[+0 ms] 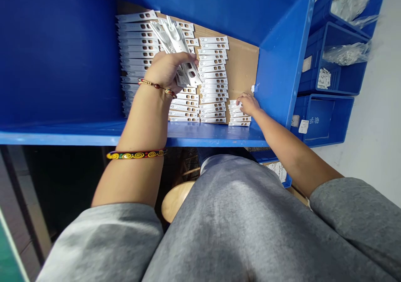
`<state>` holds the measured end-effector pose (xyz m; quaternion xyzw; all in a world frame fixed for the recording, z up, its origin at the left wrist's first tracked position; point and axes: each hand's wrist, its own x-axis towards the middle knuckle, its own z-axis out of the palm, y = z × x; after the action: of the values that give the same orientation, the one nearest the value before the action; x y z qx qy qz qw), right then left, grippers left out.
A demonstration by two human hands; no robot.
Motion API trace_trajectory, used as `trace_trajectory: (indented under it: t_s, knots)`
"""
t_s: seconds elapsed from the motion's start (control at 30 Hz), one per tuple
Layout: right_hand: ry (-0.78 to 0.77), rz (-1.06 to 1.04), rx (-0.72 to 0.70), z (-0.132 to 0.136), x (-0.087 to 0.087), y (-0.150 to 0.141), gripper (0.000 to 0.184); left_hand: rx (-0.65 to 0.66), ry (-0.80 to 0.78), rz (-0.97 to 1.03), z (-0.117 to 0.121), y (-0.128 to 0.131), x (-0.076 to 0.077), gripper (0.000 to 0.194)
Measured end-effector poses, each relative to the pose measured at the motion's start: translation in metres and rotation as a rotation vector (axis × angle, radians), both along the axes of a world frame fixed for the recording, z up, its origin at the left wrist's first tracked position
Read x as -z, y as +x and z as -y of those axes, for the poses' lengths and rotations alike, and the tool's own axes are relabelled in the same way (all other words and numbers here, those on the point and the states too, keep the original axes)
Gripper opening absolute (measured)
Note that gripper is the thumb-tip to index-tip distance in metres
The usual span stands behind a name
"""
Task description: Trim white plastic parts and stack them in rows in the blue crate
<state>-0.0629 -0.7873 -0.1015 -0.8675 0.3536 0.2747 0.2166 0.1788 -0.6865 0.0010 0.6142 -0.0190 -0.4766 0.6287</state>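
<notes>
My left hand [166,67] is closed around a bundle of white slotted strips [177,35], held above the rows in a large blue bin. These flat strips have rectangular cutouts and rounded details near their ends. At the right, my right hand [248,103] bends its fingers over the upper strips of a short column [239,119]; thumb and fingertips close on a strip there, partly hidden by the hand. Longer columns of like strips stand at the left [138,48] and in the middle [214,81], laid side by side on brown cardboard [242,60].
The blue bin [282,64] has high walls and a front rim [216,142] beneath my forearms. Stacked blue crates [328,98] at the right hold white parts and plastic bags. A round wooden stool seat [177,200] and another crate of white parts [278,170] are below.
</notes>
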Motion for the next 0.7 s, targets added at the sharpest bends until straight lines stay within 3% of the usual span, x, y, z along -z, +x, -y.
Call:
trace_trajectory:
  t_s: [0.3,0.47,0.6,0.7]
  knots:
    - [-0.047,0.032,0.033,0.0,0.003,-0.002,0.03,0.045,-0.026,-0.062,0.0,-0.002,-0.007,0.008]
    - [-0.022,0.02,0.028,0.002,0.007,-0.004,0.031,0.004,-0.03,-0.115,0.0,-0.001,-0.013,0.018]
    - [0.013,0.025,0.039,0.002,0.009,-0.005,0.033,0.114,-0.07,-0.083,-0.003,-0.002,-0.014,0.022]
    - [0.023,0.028,0.067,0.001,0.011,-0.005,0.032,0.195,0.017,-0.026,-0.005,-0.003,-0.015,0.023]
